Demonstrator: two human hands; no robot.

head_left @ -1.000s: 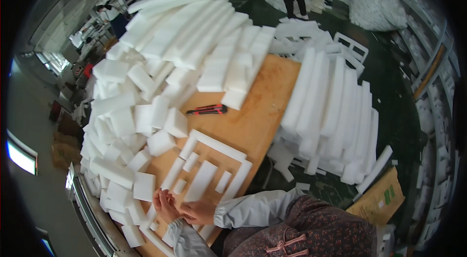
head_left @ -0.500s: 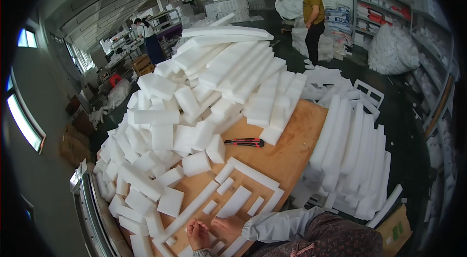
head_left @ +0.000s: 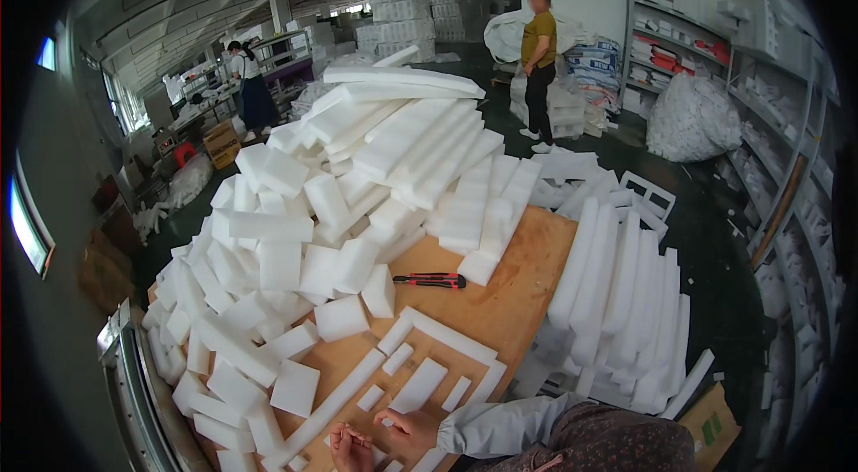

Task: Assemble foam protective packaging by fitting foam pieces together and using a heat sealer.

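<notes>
At the lower edge, my left hand (head_left: 351, 448) is raised with its fingers curled in. Whatever it may hold is hidden. Just right of it is my right hand (head_left: 411, 427), its fingers loosely bent and apart, with nothing visible in them. Both hands are above white foam strips arranged as a rectangular frame: a long left strip (head_left: 335, 408), a far strip (head_left: 451, 335) and a right strip (head_left: 487, 383). Inside lie a wider foam block (head_left: 418, 385) and small foam pieces (head_left: 398, 358). A red and black utility knife (head_left: 430, 281) rests beyond the frame.
A big heap of white foam blocks (head_left: 295, 266) covers the left and far side of the wooden table (head_left: 527, 244). Long foam strips (head_left: 617, 275) stack up on the right. A metal rail (head_left: 134, 383) runs at left. Two people (head_left: 539, 52) stand farther off; shelves (head_left: 679, 43) line the right.
My view has shifted, so the scene sits slightly lower and further left. My right hand has lifted its fingers from the foam block. The far-left person has turned toward the bench.
</notes>
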